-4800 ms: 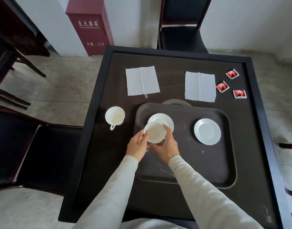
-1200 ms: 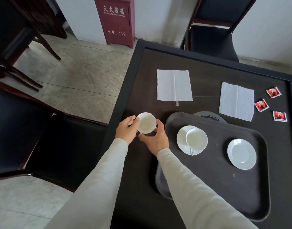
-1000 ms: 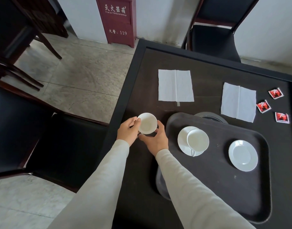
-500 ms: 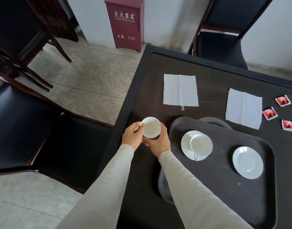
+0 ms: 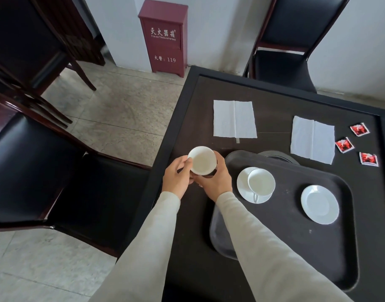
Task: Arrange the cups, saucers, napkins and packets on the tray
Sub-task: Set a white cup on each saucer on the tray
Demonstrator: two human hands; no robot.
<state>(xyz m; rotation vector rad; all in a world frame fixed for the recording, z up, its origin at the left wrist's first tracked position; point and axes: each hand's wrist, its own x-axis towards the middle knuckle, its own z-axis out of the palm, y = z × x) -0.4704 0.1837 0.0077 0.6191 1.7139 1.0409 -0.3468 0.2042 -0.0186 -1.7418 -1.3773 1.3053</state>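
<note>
Left hand [image 5: 176,178] and right hand [image 5: 215,182] cupped around a white cup [image 5: 202,160] just left of the dark tray [image 5: 263,232], second cup [image 5: 261,183] on a saucer [image 5: 244,188], bare saucer [image 5: 319,204] on the tray, two napkins [image 5: 234,119] and three red packets [image 5: 344,144] on the table [image 5: 274,105] beyond

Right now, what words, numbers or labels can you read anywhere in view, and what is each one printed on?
"灭火器箱": large white characters on the front of the red cabinet against the wall.
"119": white digits lower on the same cabinet, after two characters that read roughly as "火警:".
Small Latin line under the large characters: too blurred to read reliably.
Three red packets on the table: printed, but too small to read.
Cups, saucers, napkins and tray: no text visible.
</note>
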